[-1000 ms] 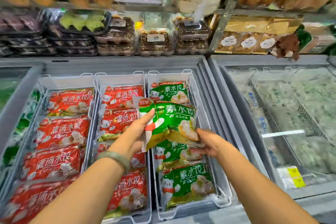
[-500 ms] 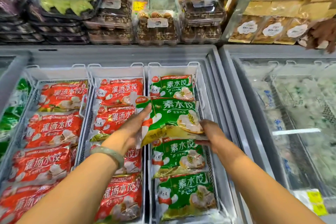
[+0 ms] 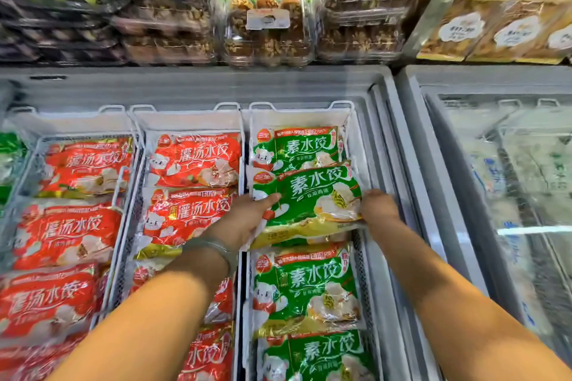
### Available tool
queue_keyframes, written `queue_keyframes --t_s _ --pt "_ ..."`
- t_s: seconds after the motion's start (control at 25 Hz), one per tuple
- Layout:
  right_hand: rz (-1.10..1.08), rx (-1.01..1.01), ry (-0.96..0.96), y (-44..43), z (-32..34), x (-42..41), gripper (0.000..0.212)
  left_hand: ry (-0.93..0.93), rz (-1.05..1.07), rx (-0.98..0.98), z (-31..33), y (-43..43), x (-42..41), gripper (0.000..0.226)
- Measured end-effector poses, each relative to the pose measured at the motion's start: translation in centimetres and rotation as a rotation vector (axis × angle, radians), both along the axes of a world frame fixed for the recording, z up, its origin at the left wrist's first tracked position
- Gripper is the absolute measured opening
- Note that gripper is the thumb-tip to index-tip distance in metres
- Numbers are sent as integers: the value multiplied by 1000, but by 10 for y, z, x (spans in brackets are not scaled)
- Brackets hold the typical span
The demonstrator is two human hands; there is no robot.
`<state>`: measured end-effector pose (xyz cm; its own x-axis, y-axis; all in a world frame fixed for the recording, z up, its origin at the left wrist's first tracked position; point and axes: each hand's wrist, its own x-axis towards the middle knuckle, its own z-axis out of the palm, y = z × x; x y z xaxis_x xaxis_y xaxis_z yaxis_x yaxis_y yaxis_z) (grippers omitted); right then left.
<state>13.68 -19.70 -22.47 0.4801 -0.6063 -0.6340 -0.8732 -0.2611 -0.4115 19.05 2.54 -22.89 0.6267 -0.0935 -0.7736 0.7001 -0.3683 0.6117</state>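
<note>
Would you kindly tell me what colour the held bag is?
The bag is green with a yellow bottom edge; head view.

Bright even store light, glare on glossy packets, motion blur up top, wide-angle bending at edges
</note>
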Motion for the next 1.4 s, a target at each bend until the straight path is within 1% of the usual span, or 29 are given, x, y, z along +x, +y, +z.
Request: queue_keyframes --t_s 0.04,0.08,0.16,0.2,0.24,0.28,0.32,0.36,0.44,0.48,0.52,0.56,0.6,0.68,0.76,0.8,0.84,0.92,0.96,1.08,1.16,1.24,1.4 --pt "57 -41 54 0 -3 9 37 17 22 -8 -7 -8 8 71" --pt "107 -64 76 -2 -9 15 37 12 42 -22 -13 -14 16 72" --pt "11 -49 42 -10 -22 37 34 -9 75 -38 -21 -26 35 67" --pt "39 -96 -1 -17 -32 44 32 -31 78 -47 -22 -30 44 65" --pt "103 -152 1 -18 -35 55 31 -49 65 -64 -22 -33 54 65" --pt "121 -174 -37 -19 -39 62 30 -72 62 -90 -22 -34 64 65" --pt "91 -164 -97 -21 -45 68 29 -90 48 -115 -21 -35 73 67" --pt "24 -78 -183 -19 -44 73 28 -96 42 -125 -23 -33 82 71" --pt "-156 212 -384 -19 -44 76 28 -111 44 -128 -31 -23 97 75" --pt "-240 339 -428 -19 -49 74 21 -135 54 -115 -35 -17 101 73" --pt "-239 315 -443 -19 -56 71 9 -147 82 -105 -42 -11 104 68" --pt "-300 343 -414 -18 -61 63 6 -153 106 -97 -44 -7 101 61" --pt "-317 362 -394 -18 -68 54 11 -137 115 -78 -44 -5 95 53" --pt "-353 418 -357 -14 -72 34 8 -87 85 -24 -41 -1 76 39" --pt "-365 456 -347 -10 -72 9 5 5 85 -20 -37 2 51 22" --pt "-392 472 -347 -9 -68 -5 7 47 81 -24 -33 5 37 18" --pt "-410 473 -325 -8 -66 -18 11 90 84 -31 -31 9 23 18" --pt "-333 449 -253 -3 -55 -50 14 156 108 -53 -26 15 -4 16" --pt "-293 457 -235 1 -49 -67 14 164 104 -60 -21 17 -19 18" --pt "-317 563 -193 18 -6 -120 17 170 57 -123 6 21 -59 22" --pt "-299 582 -175 32 20 -153 13 173 6 -176 25 23 -82 17" --pt "-343 566 -259 47 46 -196 10 180 -67 -201 50 24 -109 10" --pt "-416 463 -322 67 79 -279 8 121 -263 -186 76 16 -161 13"
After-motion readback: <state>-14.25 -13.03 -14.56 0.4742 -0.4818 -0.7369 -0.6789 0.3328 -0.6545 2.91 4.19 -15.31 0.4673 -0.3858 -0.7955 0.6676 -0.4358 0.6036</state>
